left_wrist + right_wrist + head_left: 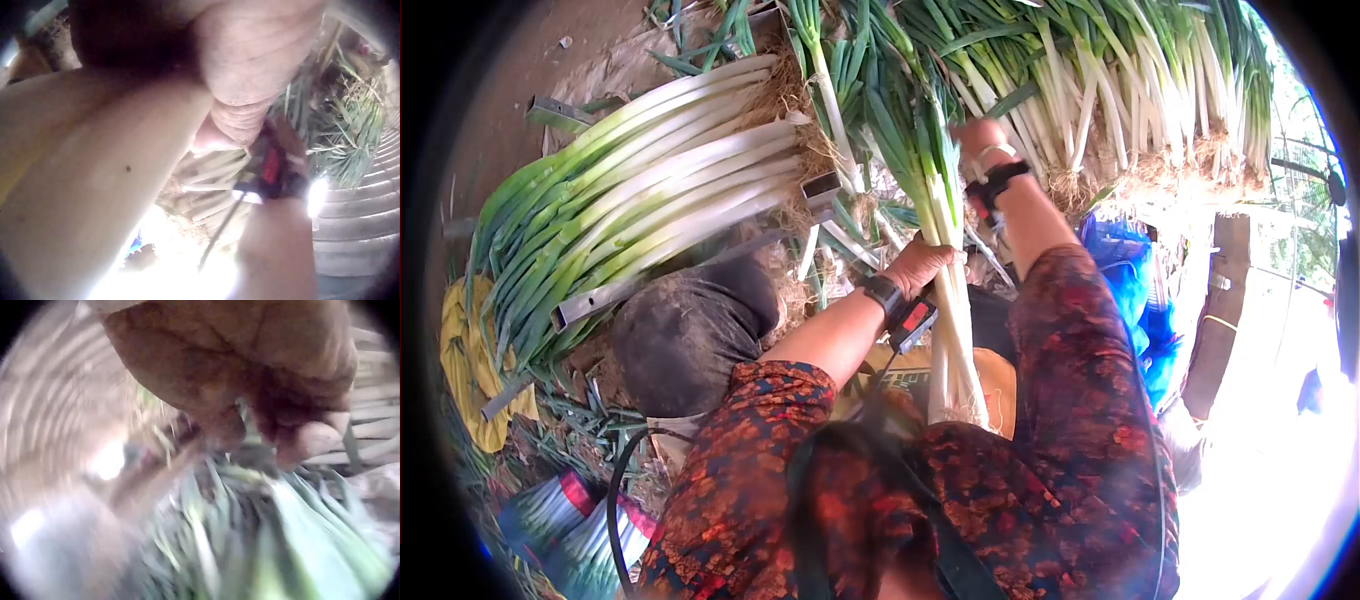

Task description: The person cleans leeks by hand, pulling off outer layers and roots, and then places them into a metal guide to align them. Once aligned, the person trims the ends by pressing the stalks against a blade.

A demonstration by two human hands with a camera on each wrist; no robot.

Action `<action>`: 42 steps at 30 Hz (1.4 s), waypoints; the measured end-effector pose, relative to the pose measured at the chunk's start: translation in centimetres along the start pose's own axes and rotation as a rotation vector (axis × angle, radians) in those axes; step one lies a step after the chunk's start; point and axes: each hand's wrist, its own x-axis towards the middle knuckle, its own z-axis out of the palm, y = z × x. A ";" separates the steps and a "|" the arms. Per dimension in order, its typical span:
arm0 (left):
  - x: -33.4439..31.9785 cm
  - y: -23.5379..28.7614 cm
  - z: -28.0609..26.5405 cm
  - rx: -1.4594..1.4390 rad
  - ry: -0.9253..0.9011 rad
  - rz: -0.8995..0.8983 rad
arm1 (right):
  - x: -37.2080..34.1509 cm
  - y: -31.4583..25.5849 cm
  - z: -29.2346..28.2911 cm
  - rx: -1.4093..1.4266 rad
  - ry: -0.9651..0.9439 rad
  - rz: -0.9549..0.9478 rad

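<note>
Here we are, starting big: the floral shirt (pixel 1060 360) fills the near side, both arms reaching forward from its sleeves. Up at the right, we've got the broad leek heap (pixel 1100 90), leaves away from us, roots toward us. Over on the left, the long leek pile (pixel 650 165) lies across the metal frame (pixel 585 303), roots at the frame's right edge, leaves spilling past its left edge. Down in the middle comes our held leek bunch (pixel 943 215), between those two lots, leaves pointing forward and roots right by our body, above a yellow printed sack (pixel 997 385).

Look at our left hand (pixel 920 265): the forearm slants in from the lower left, elbow bent, fingers curled round the white stalks, gripping them. And our right hand (pixel 983 137) is up higher, forearm angled forward and inward, beside the bunch's green part. Its fingers bend inward in the blurred right wrist view, green leaf close by; whether they pinch it, we can't tell. Smallest of all, a black strap (pixel 1002 178) circles the right wrist.
</note>
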 end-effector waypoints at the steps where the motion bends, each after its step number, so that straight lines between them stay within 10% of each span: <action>1: 0.0 0.1 0.0 0.023 0.015 0.024 | -1.6 -2.6 0.2 0.337 -0.070 0.278; 7: -0.1 0.3 -1.0 -0.014 -0.049 0.041 | -4.7 -3.0 0.2 0.861 0.323 0.312; 9: -0.5 0.6 -0.7 0.005 -0.036 0.001 | -5.3 -3.2 0.8 1.601 0.265 0.333; 12: -0.5 0.3 -1.1 -0.064 -0.100 -0.045 | -13.2 -3.3 -5.8 1.753 -0.250 0.253; 17: -2.4 2.4 1.0 -0.229 -0.123 -0.086 | -21.4 7.6 -14.7 1.897 0.205 -0.008; 21: -1.6 3.0 1.9 -0.248 -0.274 0.067 | -24.7 10.2 -7.5 0.109 0.644 0.535; 23: -2.3 4.0 2.9 -0.241 -0.220 0.071 | -30.1 3.2 -8.6 0.548 0.084 0.401; 25: -0.2 2.9 3.1 -0.304 -0.166 0.098 | -35.2 -2.8 -9.4 0.627 -0.044 -0.324; 26: 0.4 2.3 3.4 -0.299 -0.143 0.121 | -36.6 -6.3 -7.9 1.126 -0.369 0.264; 31: -0.5 1.3 4.4 -0.238 -0.152 0.078 | -40.9 -10.7 -4.4 1.463 -0.218 0.389; 42: -9.8 10.7 10.7 -0.153 -0.404 0.333 | -43.5 -12.4 -5.5 0.861 0.238 0.231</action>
